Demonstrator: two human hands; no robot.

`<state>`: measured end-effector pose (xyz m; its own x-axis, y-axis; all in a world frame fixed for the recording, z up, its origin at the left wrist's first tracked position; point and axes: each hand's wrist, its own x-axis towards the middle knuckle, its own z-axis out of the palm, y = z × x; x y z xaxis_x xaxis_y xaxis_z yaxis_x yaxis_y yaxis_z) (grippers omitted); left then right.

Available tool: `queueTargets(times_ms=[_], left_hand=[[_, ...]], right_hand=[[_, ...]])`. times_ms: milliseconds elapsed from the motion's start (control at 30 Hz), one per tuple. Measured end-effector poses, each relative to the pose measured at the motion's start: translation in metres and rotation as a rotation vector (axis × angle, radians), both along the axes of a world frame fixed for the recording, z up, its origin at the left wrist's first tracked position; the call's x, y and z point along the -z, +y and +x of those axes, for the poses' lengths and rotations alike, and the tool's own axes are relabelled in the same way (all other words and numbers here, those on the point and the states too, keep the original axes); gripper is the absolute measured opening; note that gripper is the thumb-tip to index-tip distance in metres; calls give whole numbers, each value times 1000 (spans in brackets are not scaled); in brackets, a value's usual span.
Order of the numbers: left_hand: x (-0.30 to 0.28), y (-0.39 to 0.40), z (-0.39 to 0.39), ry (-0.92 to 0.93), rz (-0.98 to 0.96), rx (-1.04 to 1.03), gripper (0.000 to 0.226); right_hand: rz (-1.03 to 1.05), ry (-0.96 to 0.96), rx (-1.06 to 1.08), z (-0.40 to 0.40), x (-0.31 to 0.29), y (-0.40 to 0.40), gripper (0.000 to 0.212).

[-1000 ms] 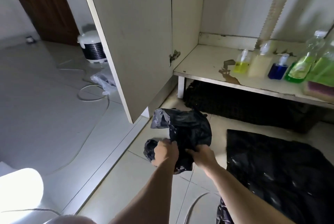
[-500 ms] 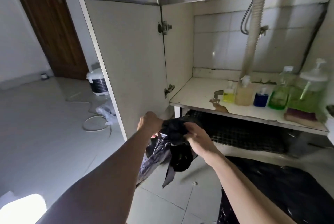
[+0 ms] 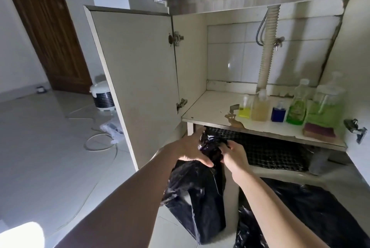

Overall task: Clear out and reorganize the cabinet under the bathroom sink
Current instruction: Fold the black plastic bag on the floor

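Both hands hold a crumpled black plastic bag point(image 3: 197, 197) in front of the open cabinet. My left hand point(image 3: 192, 148) grips its bunched top from the left, and my right hand point(image 3: 233, 154) pinches the same bunch from the right. The rest of the bag hangs down toward the floor. On the cabinet shelf point(image 3: 212, 107) stand a small yellow bottle point(image 3: 244, 109), a pale amber pump bottle point(image 3: 260, 107), a small blue bottle point(image 3: 278, 112), a green bottle point(image 3: 297, 105) and a large green pump jar point(image 3: 325, 107). A sponge point(image 3: 319, 130) lies at the shelf's front right.
The cabinet door point(image 3: 136, 75) stands open on the left. A ribbed drain pipe point(image 3: 268, 47) runs down the back. A black checked mat point(image 3: 268, 149) lies under the shelf; another black bag point(image 3: 312, 213) is spread on the floor at right. A small white appliance point(image 3: 102, 97) and cord sit left.
Both hands lifted the bag's bunched top higher toward the shelf's front edge, and more of the bag now hangs down below them. The view rose to take in the whole cabinet.
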<state>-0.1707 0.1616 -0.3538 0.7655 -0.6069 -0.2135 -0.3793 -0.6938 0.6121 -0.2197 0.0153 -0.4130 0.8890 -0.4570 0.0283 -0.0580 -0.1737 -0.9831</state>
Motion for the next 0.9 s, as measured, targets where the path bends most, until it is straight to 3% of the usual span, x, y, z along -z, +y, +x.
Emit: queueTargets(times_ms=[33, 100, 167, 233, 300, 400, 467, 500, 567, 667, 767, 900], left_hand=[[4, 0, 1, -37, 34, -27, 114], [6, -2, 3, -170, 52, -114, 87], [3, -3, 8, -319, -27, -229, 53], [-7, 0, 12, -410, -139, -340, 38], [-20, 2, 12, -449, -259, -424, 38], [-43, -5, 2, -462, -413, -473, 41], [-56, -15, -6, -444, -490, -455, 42], [-63, -22, -10, -446, -518, -430, 43], [-77, -35, -19, -452, -548, -366, 43], [-87, -48, -24, -494, -507, -278, 39], [-81, -50, -16, -607, -391, -322, 37], [-62, -46, -6, -650, -141, -451, 32]], right_hand=[[41, -13, 9, 2, -2, -1, 21], [44, -72, 12, 0, -10, -3, 29], [0, -129, 17, -4, -17, -11, 32], [-96, -148, 19, -11, -24, -22, 28], [-178, -143, -42, -20, -32, -34, 18], [-323, -46, -156, -37, -35, -45, 37], [-497, 2, -114, -47, -32, -50, 44], [-561, -15, -71, -49, -27, -54, 39], [-571, -61, 11, -54, -19, -65, 10], [-383, -69, 198, -65, -22, -86, 13], [-205, -185, 444, -80, -46, -108, 18], [-298, -302, 625, -95, -71, -143, 21]])
